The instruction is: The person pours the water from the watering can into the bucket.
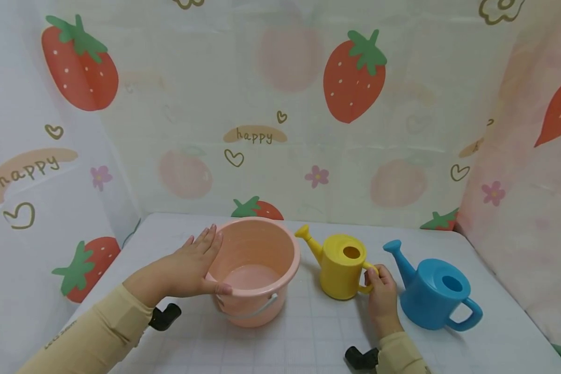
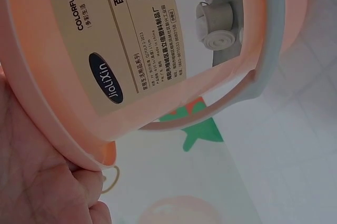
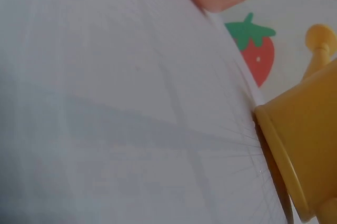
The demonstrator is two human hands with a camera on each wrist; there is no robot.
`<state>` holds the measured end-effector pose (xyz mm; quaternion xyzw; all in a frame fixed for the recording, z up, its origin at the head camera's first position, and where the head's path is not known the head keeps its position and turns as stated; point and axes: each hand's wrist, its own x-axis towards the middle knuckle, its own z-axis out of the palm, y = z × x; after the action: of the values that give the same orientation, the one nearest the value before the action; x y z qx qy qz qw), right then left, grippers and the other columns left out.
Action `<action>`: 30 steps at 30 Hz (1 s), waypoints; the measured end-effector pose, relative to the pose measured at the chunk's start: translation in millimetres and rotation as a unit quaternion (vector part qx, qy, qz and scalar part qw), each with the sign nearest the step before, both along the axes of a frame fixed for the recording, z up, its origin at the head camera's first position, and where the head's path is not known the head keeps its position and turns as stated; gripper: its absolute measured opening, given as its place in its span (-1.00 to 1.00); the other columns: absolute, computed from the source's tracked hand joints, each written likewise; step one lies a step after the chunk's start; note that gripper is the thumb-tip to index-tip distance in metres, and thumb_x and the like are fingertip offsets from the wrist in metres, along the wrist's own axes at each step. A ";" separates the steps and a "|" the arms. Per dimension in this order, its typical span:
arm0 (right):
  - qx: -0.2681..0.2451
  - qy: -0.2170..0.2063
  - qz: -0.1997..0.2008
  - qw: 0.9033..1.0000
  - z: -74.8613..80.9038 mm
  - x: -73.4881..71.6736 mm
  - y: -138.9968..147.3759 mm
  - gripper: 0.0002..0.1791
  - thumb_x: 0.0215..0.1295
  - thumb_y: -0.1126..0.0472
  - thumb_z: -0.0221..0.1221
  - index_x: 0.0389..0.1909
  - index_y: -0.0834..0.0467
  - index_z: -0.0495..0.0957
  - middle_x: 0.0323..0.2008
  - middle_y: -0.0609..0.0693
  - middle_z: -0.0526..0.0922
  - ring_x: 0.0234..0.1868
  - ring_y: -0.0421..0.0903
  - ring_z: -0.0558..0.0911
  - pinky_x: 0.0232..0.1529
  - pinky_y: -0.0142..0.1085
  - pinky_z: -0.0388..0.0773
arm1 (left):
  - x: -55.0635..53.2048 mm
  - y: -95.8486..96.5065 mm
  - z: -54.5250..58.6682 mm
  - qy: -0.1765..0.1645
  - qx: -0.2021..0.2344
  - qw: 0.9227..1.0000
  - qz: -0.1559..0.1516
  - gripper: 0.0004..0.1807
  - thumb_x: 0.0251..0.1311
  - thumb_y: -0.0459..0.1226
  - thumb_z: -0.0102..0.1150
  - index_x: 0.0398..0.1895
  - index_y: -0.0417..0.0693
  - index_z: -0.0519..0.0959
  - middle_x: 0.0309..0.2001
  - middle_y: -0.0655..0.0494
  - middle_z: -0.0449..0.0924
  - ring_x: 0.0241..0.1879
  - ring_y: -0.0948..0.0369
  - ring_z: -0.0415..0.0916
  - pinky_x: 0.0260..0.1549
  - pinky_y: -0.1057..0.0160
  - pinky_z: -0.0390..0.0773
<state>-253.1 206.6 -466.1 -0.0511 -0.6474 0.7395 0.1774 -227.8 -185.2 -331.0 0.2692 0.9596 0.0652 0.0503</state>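
Note:
My left hand [image 1: 189, 267] rests across the left rim of a peach-pink bucket [image 1: 262, 240], fingers straight and thumb on the front of the rim. The bucket stands upright with its grey handle [image 1: 263, 307] hanging down in front. In the left wrist view, the bucket's printed label [image 2: 124, 50] shows beside the hand [image 2: 42, 166]. With my right hand [image 1: 384, 298] I pinch the handle of a yellow watering can [image 1: 337, 272], its spout pointing left toward the bucket. The can [image 3: 305, 145] looks slightly tilted, its base at the table; that hand is out of the right wrist view.
A blue watering can [image 1: 432, 296] stands to the right of my right hand, its spout to the left. Under everything lies a white table [image 1: 313, 337]. Strawberry-printed cloth [image 1: 205, 83] hangs behind and on both sides. Black camera mounts [image 1: 165, 317] stick out from both wrists.

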 end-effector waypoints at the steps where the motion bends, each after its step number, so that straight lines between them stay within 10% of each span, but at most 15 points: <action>1: 0.001 -0.003 0.002 1.000 0.3 0.2 0.1 -0.69 0.43 0.19 -0.14 -0.41 0.36 0.28 -0.51 -0.06 0.30 -0.25 -0.02 0.30 -0.18 -0.31 0.23 | 0.0 -0.1 0.3 0.000 -0.001 1.000 0.000 0.34 -0.19 0.53 -0.20 0.37 -0.41 -0.15 0.39 -0.34 -0.32 0.38 -0.16 -0.32 0.25 -0.19 -0.15; 12: 0.072 -0.082 -0.004 0.994 5.8 2.7 3.8 -0.63 0.44 0.10 -0.16 -0.29 0.40 0.31 -0.28 0.29 0.30 -0.14 -0.06 0.28 -0.10 -0.26 0.22 | 0.6 0.2 0.8 0.001 -0.001 1.000 0.001 0.34 -0.19 0.53 -0.20 0.37 -0.41 -0.15 0.39 -0.34 -0.31 0.38 -0.16 -0.32 0.25 -0.18 -0.15; 24: 0.052 -0.056 -0.003 0.997 6.7 1.1 11.2 -0.65 0.40 0.13 -0.06 -0.24 0.42 0.35 -0.46 -0.02 0.41 -0.20 -0.07 0.35 -0.14 -0.30 0.30 | 1.3 0.3 1.8 0.000 0.001 1.000 0.001 0.34 -0.18 0.52 -0.20 0.37 -0.41 -0.15 0.39 -0.34 -0.31 0.38 -0.16 -0.33 0.25 -0.19 -0.15; 30: 0.072 -0.067 -0.014 0.995 13.7 4.7 15.7 -0.66 0.38 0.11 -0.04 -0.06 0.33 0.37 -0.22 -0.03 0.47 -0.15 -0.12 0.42 -0.07 -0.45 0.36 | 1.4 0.3 1.0 0.000 0.002 1.000 0.001 0.34 -0.18 0.52 -0.20 0.37 -0.41 -0.15 0.39 -0.34 -0.31 0.38 -0.16 -0.33 0.26 -0.18 -0.15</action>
<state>-248.4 222.3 -452.5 -0.0965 -0.7088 0.6830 0.1478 -226.3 -184.9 -330.0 0.2686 0.9596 0.0673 0.0494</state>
